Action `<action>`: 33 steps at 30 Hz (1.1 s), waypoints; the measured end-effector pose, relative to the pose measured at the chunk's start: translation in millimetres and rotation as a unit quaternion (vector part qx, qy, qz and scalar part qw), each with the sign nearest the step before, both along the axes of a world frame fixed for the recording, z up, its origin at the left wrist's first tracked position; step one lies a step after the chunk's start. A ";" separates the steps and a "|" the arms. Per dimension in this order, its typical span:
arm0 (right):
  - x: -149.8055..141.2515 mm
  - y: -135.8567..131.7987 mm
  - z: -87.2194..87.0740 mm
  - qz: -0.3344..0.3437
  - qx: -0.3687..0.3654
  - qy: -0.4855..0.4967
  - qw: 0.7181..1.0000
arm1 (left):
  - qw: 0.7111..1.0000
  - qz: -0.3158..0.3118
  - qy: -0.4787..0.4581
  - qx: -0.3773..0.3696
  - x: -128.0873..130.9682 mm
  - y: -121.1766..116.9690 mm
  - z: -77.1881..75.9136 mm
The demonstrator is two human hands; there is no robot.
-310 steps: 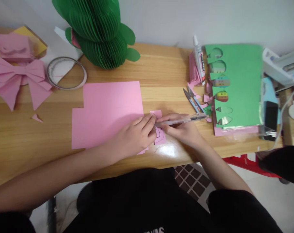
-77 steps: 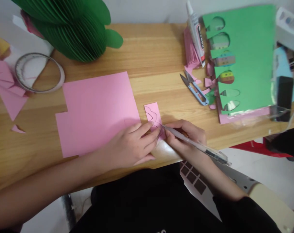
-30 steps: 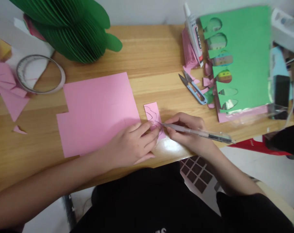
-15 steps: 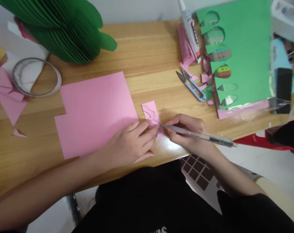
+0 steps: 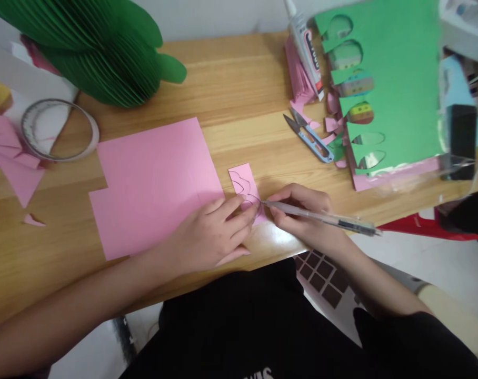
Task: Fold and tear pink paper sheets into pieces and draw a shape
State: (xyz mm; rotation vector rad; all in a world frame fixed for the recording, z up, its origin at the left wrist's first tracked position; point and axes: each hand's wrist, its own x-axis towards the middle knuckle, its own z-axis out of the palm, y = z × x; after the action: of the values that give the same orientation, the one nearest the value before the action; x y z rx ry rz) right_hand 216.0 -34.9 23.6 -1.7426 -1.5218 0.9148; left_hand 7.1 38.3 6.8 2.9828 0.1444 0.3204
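Note:
My right hand (image 5: 302,213) grips a clear pen (image 5: 321,216) with its tip on a small pink paper slip (image 5: 242,181) that carries dark curved lines. My left hand (image 5: 213,234) lies on the wooden table (image 5: 242,84), its fingers stretched flat and pressing the slip's lower left side. A large pink paper sheet (image 5: 152,181) lies just left of the slip, partly under my left hand.
Blue thread snips (image 5: 310,139) lie to the upper right beside pink scraps, a glue tube (image 5: 304,45) and a green cut-out sheet (image 5: 397,79). A green honeycomb paper figure (image 5: 100,47), a tape ring (image 5: 59,129) and a pink paper bow (image 5: 8,158) sit at the left.
Over the last seconds the pen swung from pointing lower right to lying nearly level, its tip staying on the slip. More curved lines show on the slip. My left hand stayed put.

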 end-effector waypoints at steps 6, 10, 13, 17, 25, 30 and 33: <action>-2.2 -0.8 -1.3 -0.002 0.013 -0.030 0.999 | 1.000 0.007 0.000 -0.003 0.5 -0.2 0.9; -3.9 -1.7 -0.3 -0.006 0.007 -0.032 0.999 | 1.000 0.004 -0.001 0.005 0.4 0.4 0.4; -3.8 -2.0 0.0 -0.001 0.006 -0.018 1.000 | 1.000 -0.001 -0.008 0.010 0.3 0.9 -0.1; -3.6 -1.2 0.3 -0.001 0.006 -0.019 1.000 | 1.000 -0.007 -0.008 0.012 -0.2 2.0 -0.3; -8.6 1.0 8.8 -0.002 -0.027 -0.038 0.999 | 0.999 -0.019 -0.037 -0.003 0.2 7.3 -2.2; -10.5 8.0 12.2 0.000 -0.060 -0.045 0.997 | 0.999 -0.011 -0.037 -0.016 0.0 9.0 -3.6; -11.8 15.2 10.2 0.007 -0.067 -0.036 0.997 | 0.999 -0.009 -0.030 -0.022 -0.8 9.4 -4.2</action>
State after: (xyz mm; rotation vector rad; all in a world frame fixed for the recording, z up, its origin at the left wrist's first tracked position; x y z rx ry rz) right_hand 204.2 -19.8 33.8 -1.8803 -1.5498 0.9915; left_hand 6.2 47.7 2.6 2.9264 0.1151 0.3977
